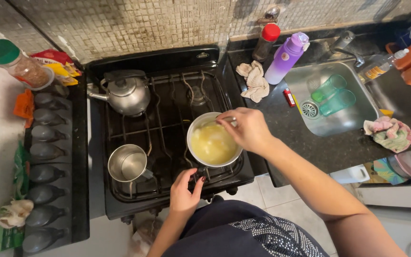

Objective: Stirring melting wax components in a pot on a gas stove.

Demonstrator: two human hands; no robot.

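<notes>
The head view showed the right hand [246, 129] pinching a spoon [215, 121] in the pot [213, 141]; the left hand [184, 190] gripped its handle. The pot looked hot and sloshy.

There is one view only, from a camera worn on the person's head, so nothing is shared with a second view. It looks steeply down, almost straight from above, onto a black gas stove [167, 143] that fills the middle of the frame, with the tiled wall [143, 24] along the top edge. The person's own torso and forearms enter from the bottom, so the lens sits close above the work. The wide lens bends the edges: a steel sink [338, 100] shows on the right, a dark rack of bottles [48, 157] on the left. The far right corner is probably a dish rack, too cropped to tell.
</notes>
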